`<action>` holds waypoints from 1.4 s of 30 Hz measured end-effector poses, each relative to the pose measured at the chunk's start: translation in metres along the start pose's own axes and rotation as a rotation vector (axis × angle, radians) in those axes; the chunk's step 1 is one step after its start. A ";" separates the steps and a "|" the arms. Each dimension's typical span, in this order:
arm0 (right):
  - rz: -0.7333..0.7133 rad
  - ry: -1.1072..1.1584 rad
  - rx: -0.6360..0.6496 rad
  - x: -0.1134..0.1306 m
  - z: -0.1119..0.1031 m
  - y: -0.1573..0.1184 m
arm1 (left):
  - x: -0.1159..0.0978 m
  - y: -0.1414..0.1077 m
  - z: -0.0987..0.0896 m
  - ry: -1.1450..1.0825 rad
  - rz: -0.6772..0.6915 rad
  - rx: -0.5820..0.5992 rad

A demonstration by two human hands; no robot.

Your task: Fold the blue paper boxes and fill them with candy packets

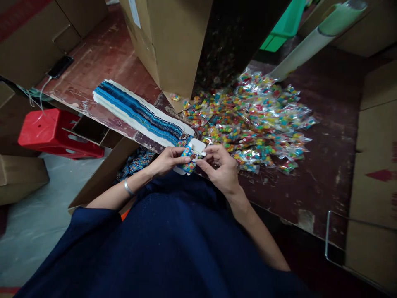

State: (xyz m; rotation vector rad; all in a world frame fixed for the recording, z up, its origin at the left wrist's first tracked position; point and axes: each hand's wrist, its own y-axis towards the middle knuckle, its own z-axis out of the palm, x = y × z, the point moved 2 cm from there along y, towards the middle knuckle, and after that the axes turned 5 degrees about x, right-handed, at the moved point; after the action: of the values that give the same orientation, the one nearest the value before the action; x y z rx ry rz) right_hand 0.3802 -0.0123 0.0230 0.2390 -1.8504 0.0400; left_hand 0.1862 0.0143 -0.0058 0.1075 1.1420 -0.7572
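In the head view, your left hand (pixel 170 160) grips the box (pixel 188 164), thumb across its printed face; your right hand (pixel 223 169) has thumb and fingers drawn together at its edge, though whether they pinch anything you can't tell. Squeezing too hard could crease the thin card, and a careless elbow could knock the flats (pixel 139 114) beside the box or the packets (pixel 248 120) to its right. The box is small, blue and brightly printed, its white flap (pixel 197 145) standing open.
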 end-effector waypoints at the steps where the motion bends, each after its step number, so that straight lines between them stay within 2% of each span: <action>1: 0.000 0.027 -0.088 -0.002 0.003 -0.002 | 0.002 0.002 0.001 -0.001 0.051 -0.058; 3: -0.004 0.079 -0.222 -0.008 0.011 -0.006 | 0.006 0.005 0.006 -0.006 0.137 -0.166; 7: -0.002 0.136 -0.358 -0.018 0.026 -0.012 | 0.012 0.002 0.020 0.067 0.267 -0.313; 11: -0.005 0.088 -0.396 -0.022 0.030 -0.012 | 0.011 -0.003 0.024 0.229 0.330 -0.283; 17: -0.120 -0.043 -0.343 -0.026 0.022 -0.004 | 0.008 -0.001 0.020 0.307 0.281 -0.118; 20: -0.128 0.021 -0.325 -0.027 0.020 0.000 | 0.007 0.001 0.021 0.242 0.281 -0.094; 23: -0.082 0.178 -0.327 -0.024 0.020 0.004 | 0.007 0.002 0.021 0.127 0.254 -0.097; 25: -0.072 0.206 -0.275 -0.020 0.019 0.006 | 0.007 0.002 0.020 0.117 0.223 -0.095; 29: 0.026 0.218 -0.146 -0.017 0.013 0.011 | 0.007 -0.001 0.017 0.216 0.255 -0.133; 32: 0.149 0.261 -0.100 -0.022 0.006 0.015 | 0.007 -0.003 0.016 0.299 0.296 -0.145; 36: 0.198 0.296 -0.074 -0.027 -0.002 0.021 | 0.007 -0.005 0.017 0.303 0.308 -0.113; 42: 0.012 0.129 -0.115 -0.011 0.006 0.014 | 0.005 -0.006 0.017 0.270 0.292 -0.119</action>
State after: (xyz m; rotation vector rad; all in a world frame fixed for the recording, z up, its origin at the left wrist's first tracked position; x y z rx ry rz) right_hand 0.3747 0.0020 0.0118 0.1418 -1.7195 -0.0422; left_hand 0.1974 0.0000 -0.0010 0.2768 1.3887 -0.4214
